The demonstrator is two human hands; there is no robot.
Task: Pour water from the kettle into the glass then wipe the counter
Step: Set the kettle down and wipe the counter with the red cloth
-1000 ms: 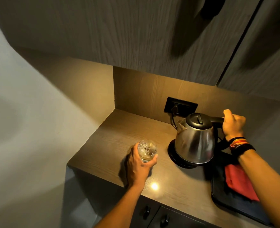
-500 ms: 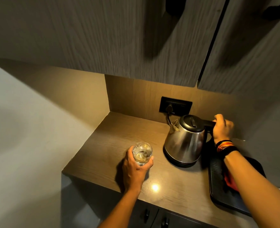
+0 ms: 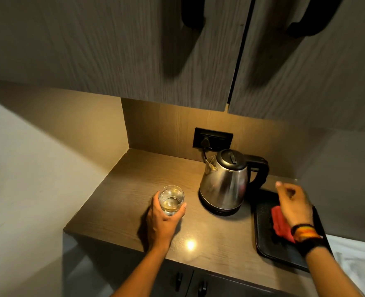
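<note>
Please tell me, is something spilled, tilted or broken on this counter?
Nothing stands out. The kettle stands upright on its base, the glass is upright in the left hand, and the counter shows no visible puddle. The red cloth lies on the black tray.

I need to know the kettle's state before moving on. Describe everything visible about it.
The kettle is shiny steel with a black lid, black handle pointing right and a spout facing left. It stands upright on its round black base on the counter, lid shut, a cord running to the wall socket behind. Neither hand touches it; the right hand hovers beside it.
</note>
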